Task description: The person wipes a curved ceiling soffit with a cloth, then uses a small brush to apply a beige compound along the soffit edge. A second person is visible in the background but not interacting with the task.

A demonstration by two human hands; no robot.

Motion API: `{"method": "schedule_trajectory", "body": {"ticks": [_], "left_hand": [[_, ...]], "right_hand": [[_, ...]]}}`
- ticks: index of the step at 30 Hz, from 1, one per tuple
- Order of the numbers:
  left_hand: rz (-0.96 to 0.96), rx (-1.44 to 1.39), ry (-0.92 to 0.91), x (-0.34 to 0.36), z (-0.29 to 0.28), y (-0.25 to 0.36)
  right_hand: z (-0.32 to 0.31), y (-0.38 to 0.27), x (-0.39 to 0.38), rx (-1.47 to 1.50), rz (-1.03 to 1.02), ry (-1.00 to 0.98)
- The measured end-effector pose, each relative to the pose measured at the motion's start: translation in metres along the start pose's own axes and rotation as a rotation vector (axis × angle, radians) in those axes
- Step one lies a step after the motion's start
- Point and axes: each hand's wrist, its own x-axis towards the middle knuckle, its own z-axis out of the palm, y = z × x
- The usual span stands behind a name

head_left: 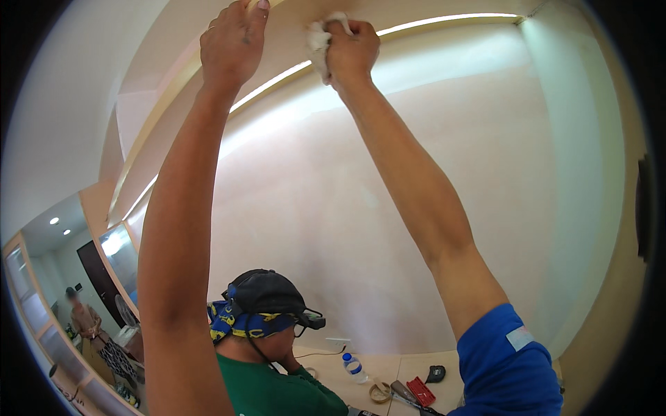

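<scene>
Head view: at far left, well back, a standing person (87,322). Next, left hand (232,45) raised to the edge of a beige panel (286,38), most fingertips out of view (cannot tell whether clamped or merely resting). Below, a co-worker in green (277,388), head bent. Then, at the panel and near a light strip (444,19), a white cloth (318,50), bunched and gripped in the right hand (355,50). Likely trouble: dropping the cloth onto the co-worker through a loosened grip, or snagging it on the strip's edge through overreaching. Long axis roughly upright in view, lower end pointing down toward the wrist. Further right, on the tabletop (409,364): a bottle (354,369), a tape roll (373,396), a red case (420,391), a black tape measure (436,374).
</scene>
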Motion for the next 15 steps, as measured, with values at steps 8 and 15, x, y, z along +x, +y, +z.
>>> {"method": "schedule_trajectory", "body": {"ticks": [8, 15], "left_hand": [[-0.018, -0.002, -0.014, 0.001, -0.002, 0.000], [0.023, 0.018, 0.019, -0.004, 0.002, 0.002]], "right_hand": [[0.006, -0.009, -0.005, -0.243, -0.205, -0.011], [-0.018, 0.045, 0.017, -0.219, 0.049, 0.007]]}}
